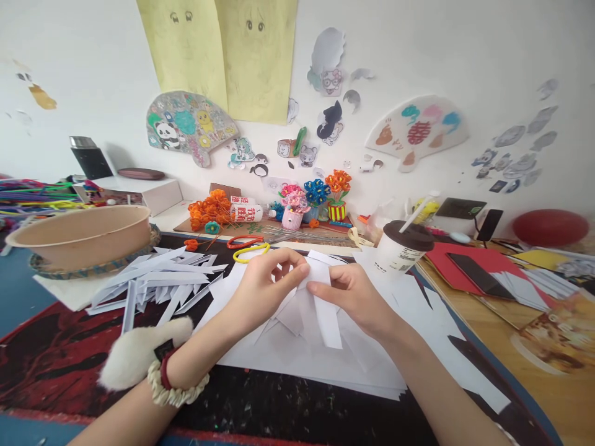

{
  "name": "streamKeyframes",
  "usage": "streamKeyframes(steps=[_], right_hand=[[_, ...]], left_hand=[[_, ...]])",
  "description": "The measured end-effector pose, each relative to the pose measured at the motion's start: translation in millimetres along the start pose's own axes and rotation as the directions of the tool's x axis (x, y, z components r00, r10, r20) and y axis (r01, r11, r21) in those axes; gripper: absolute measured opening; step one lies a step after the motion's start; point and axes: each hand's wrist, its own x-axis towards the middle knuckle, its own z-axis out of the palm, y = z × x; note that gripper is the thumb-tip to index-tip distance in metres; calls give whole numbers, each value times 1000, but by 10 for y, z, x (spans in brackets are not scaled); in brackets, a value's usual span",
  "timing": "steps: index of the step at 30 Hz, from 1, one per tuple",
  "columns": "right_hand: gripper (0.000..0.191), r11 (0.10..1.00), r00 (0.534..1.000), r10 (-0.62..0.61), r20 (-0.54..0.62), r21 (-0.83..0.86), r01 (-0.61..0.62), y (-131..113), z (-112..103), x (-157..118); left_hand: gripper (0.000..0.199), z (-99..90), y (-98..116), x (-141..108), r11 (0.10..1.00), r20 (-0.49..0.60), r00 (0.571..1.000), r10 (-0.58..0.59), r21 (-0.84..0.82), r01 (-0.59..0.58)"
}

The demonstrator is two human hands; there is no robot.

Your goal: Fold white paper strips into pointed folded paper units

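Note:
Between my two hands is a folded strip of white paper (pixel 329 316), held up above the sheets, its long end hanging toward me. My left hand (pixel 272 282) pinches its upper left edge between thumb and fingers. On the other side, my right hand (pixel 356 294) grips the strip with the thumb in front and the fingers behind. Large white paper sheets (pixel 297 365) lie beneath, with some smaller cut pieces on them. To the left is a heap of folded paper strips (pixel 158 279). Just beyond my left hand lie scissors with yellow and red handles (pixel 251 249).
A beige basin (pixel 83 232) stands at the left, near a fluffy white object (pixel 139 356). A lidded drink cup (pixel 402 248) with a straw stands right of my hands. Craft flowers (pixel 316 195) line the back. A dark phone (pixel 478 274) lies on red paper at the right.

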Motion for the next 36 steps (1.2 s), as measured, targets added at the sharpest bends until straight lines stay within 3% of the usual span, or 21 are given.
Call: streamKeyframes(steps=[9, 18, 27, 32, 36], right_hand=[[27, 995, 997, 18, -71, 95, -12, 18, -15, 21], [21, 985, 996, 57, -70, 167, -45, -13, -15, 15], [18, 992, 999, 39, 26, 123, -42, -3, -58, 27], [22, 993, 997, 36, 69, 113, -43, 13, -72, 30], [36, 999, 997, 44, 56, 10, -45, 27, -72, 29]], left_hand=[[31, -50, -21, -15, 960, 119, 992, 44, 271, -76], [27, -44, -53, -43, 958, 150, 986, 75, 263, -113], [24, -54, -61, -30, 961, 165, 983, 79, 248, -119], [30, -72, -45, -12, 972, 164, 985, 53, 219, -88], [21, -100, -24, 15, 985, 171, 985, 30, 165, -59]])
